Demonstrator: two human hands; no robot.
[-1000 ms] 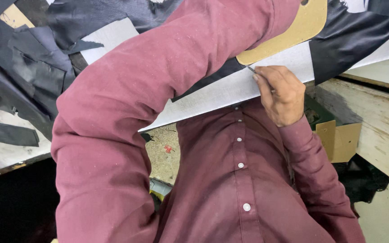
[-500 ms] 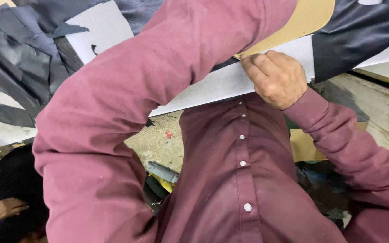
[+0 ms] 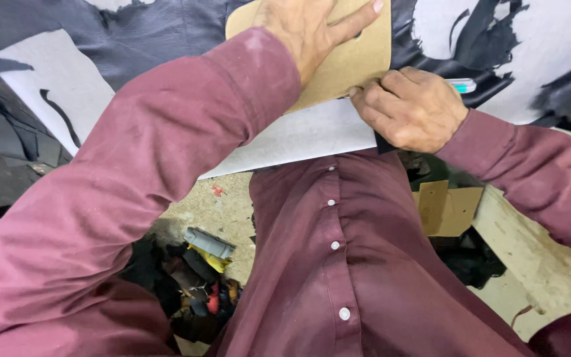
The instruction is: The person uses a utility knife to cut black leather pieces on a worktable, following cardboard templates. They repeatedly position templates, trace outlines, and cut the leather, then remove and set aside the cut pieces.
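Dark fabric scraps (image 3: 133, 33) are spread across the upper left of the bench (image 3: 299, 135). At top centre, the left hand (image 3: 305, 26) is pressed open and flat on a tan cardboard template (image 3: 355, 59). Just right, the right hand (image 3: 408, 109) is closed around a pen-like tool (image 3: 462, 84) at the template's lower edge.

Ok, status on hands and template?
Left hand flat on tan template. Right hand at its lower edge, gripping a pen. Nothing in the way.

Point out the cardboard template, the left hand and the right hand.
cardboard template (image 3: 355, 56), head view, bare face near its lower right edge
left hand (image 3: 305, 26), head view, back of hand
right hand (image 3: 411, 109), head view, knuckles
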